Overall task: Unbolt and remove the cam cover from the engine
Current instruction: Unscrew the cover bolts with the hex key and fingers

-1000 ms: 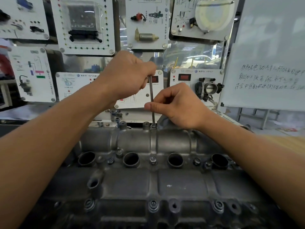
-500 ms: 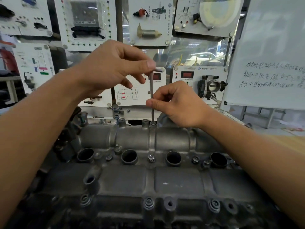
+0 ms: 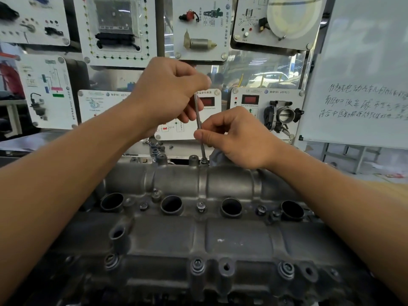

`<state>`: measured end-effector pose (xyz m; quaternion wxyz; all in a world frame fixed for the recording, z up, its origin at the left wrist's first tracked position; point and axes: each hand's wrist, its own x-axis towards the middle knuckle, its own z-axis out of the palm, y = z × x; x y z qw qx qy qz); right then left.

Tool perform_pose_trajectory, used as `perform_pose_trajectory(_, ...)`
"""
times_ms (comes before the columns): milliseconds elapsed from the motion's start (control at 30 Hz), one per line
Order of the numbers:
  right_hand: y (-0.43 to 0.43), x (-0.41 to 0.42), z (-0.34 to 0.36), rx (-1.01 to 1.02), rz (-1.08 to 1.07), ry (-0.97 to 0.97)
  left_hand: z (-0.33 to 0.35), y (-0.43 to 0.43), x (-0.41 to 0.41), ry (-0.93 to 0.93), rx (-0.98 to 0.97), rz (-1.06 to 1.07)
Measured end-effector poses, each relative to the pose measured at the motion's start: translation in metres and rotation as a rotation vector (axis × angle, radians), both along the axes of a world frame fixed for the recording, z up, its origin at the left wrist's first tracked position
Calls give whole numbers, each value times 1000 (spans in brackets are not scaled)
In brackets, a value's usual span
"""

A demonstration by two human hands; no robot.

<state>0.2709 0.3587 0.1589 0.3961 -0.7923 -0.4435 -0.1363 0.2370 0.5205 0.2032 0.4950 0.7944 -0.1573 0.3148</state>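
Note:
A grey metal cam cover (image 3: 198, 237) fills the lower half of the view, with several round plug holes and several bolts in it. A thin metal key tool (image 3: 198, 120) stands nearly upright on a bolt (image 3: 203, 161) at the cover's far edge. My left hand (image 3: 167, 93) grips the tool's top end, which is hidden inside its curled fingers. My right hand (image 3: 238, 138) pinches the shaft lower down between thumb and fingers, just above the bolt.
White training boards (image 3: 117, 29) with car parts hang on the wall behind the engine. A throttle body (image 3: 282, 114) is mounted at the right. A whiteboard (image 3: 362, 85) with handwriting stands at the far right. Loose bolts (image 3: 155, 147) lie on the ledge behind the cover.
My left hand opened off the tool's top half a second ago and has closed round it again. My right hand has stayed pinched on the shaft.

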Motion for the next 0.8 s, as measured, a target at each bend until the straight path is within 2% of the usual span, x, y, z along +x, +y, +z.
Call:
perform_pose_trajectory(133,0,0,0,-24,-3,-26,-1,-4,0,169,-223,-51)
perform_pose_trajectory(300,-1,0,1,-21,-24,-51,2,0,-4,354,-387,-323)
perform_pose_trajectory(433,-2,1,1,5,-41,-42,4,6,-5,446,-352,-522)
perform_pose_trajectory(600,-2,2,0,20,-63,-30,4,9,-5,459,-272,-600)
perform_pose_trajectory(667,-2,2,0,11,-56,-28,2,6,-6,422,-228,-565)
perform_pose_trajectory(800,0,0,0,-27,-37,-22,-3,-8,-5,283,-159,-342)
